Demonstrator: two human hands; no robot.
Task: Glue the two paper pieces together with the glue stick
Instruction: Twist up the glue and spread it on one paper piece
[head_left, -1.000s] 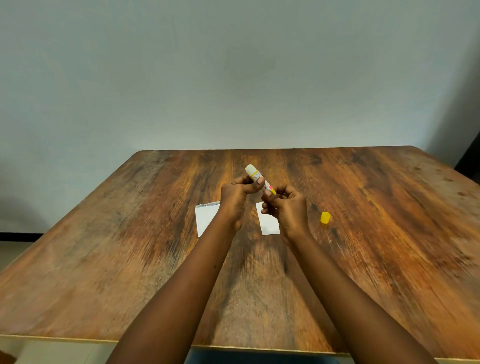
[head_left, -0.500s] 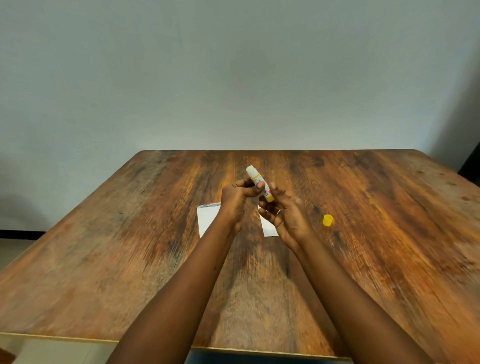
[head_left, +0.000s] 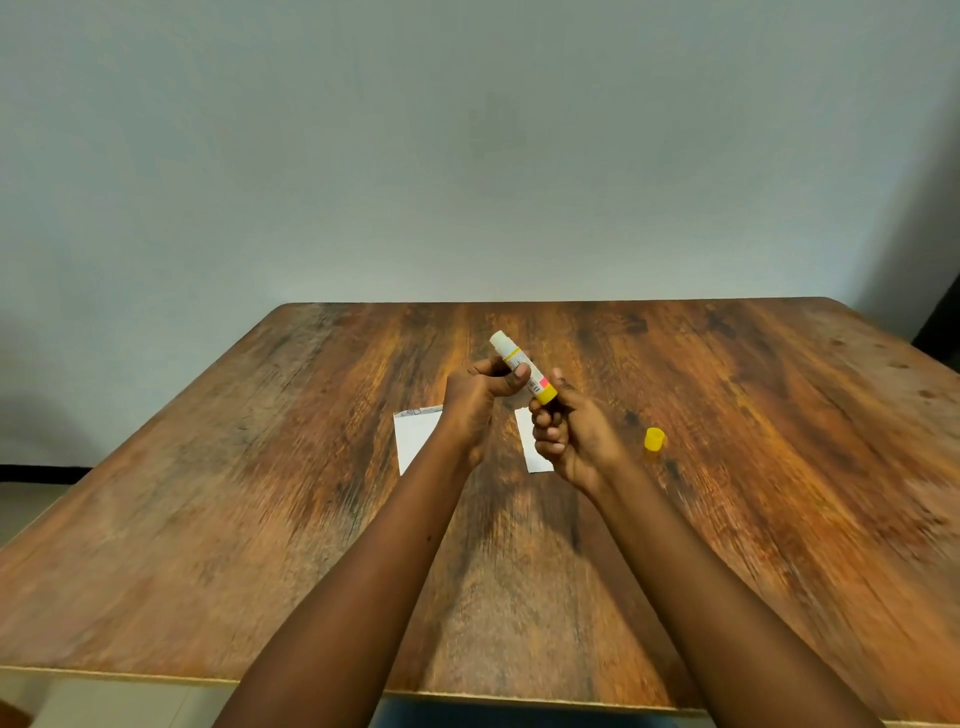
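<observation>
both hands are raised over the wooden table (head_left: 260, 493), sharing the glue stick (head_left: 523, 373). the left hand (head_left: 475, 405) has its fingers curled round the upper barrel, thumb pressed on top. the right hand (head_left: 569, 436) pinches the yellow base at its fingertips. under the left fingers lies one paper piece (head_left: 413, 439), under the right the other paper piece (head_left: 530, 452). the yellow cap (head_left: 653, 439) sits well right of the right fingers.

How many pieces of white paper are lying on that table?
2. One paper piece lies beside the left hand; the other paper piece lies partly hidden under the right hand. More could be hidden beneath the arms.
</observation>
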